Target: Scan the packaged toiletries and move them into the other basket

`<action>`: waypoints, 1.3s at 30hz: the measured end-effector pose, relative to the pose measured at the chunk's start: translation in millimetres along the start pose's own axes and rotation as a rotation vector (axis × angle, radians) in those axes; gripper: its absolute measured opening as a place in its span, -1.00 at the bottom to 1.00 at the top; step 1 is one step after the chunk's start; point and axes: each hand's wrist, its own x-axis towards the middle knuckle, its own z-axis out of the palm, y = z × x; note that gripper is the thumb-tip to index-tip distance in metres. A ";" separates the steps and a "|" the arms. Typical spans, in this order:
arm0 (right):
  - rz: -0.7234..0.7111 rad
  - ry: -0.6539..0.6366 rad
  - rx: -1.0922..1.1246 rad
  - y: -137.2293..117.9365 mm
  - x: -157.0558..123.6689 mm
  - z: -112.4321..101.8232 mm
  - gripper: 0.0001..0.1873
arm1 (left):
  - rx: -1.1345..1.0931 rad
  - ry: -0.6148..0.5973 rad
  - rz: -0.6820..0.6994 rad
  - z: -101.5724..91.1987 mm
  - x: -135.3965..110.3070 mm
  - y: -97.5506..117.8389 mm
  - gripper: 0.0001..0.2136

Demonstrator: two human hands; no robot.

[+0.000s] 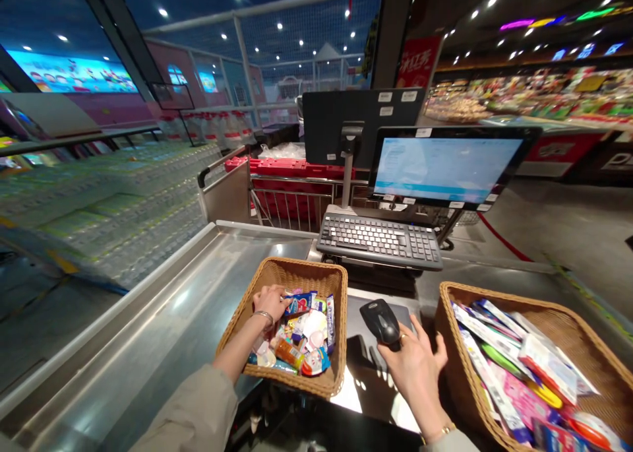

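My left hand (270, 303), with a bracelet at the wrist, reaches into a brown wicker basket (281, 263). Its fingers are closed at the edge of a blue snack packet (299, 304) lying on the pile. Around that packet are small colourful sweets, a purple-and-white stick pack (331, 323) and a blue, white and red pack (315, 361). My right hand (418, 363) grips a black handheld barcode scanner (380, 320) above the counter, its head tilted to the upper left. Part of the scanner's handle is hidden by my fingers.
A second wicker basket (558, 301) on the right holds boxed toothbrushes and other packs. Behind the scanner stand a keyboard (380, 237), a lit monitor (448, 165) and a dark screen back (324, 125). A metal counter (173, 307) with a raised edge extends left.
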 end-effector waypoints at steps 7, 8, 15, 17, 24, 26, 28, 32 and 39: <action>-0.011 -0.004 0.016 2.4 -4.3 -4.6 -0.69 | 0.014 -0.076 -0.121 6.6 -5.2 -3.7 -0.65; -0.011 -0.009 0.016 3.4 -5.0 -5.1 -0.69 | 0.020 -0.077 -0.129 6.1 -6.4 -3.1 -0.65; -0.007 -0.004 0.003 9.9 -8.5 -9.1 -0.73 | 0.103 0.055 0.063 -1.0 -24.9 10.0 -0.64; -0.005 -0.010 -0.001 10.1 -9.2 -11.3 -0.73 | 0.166 0.078 0.232 1.6 -29.4 12.5 -0.61; -0.010 0.000 -0.020 8.8 -10.7 -17.6 -0.74 | 0.267 0.009 0.369 19.7 -28.4 11.0 -0.44; -0.014 0.005 -0.023 9.2 -10.8 -17.1 -0.75 | 0.274 0.000 0.366 21.6 -24.1 10.8 -0.42; -0.021 0.015 -0.024 10.0 -10.8 -15.7 -0.76 | 0.280 -0.012 0.366 22.0 -19.3 11.3 -0.42; -0.025 0.017 -0.022 11.6 -10.3 -13.9 -0.77 | 0.287 -0.027 0.357 21.7 -9.1 13.1 -0.41; -0.016 0.015 -0.032 14.0 -9.3 -15.0 -0.75 | 0.273 -0.026 0.356 21.5 10.0 14.9 -0.43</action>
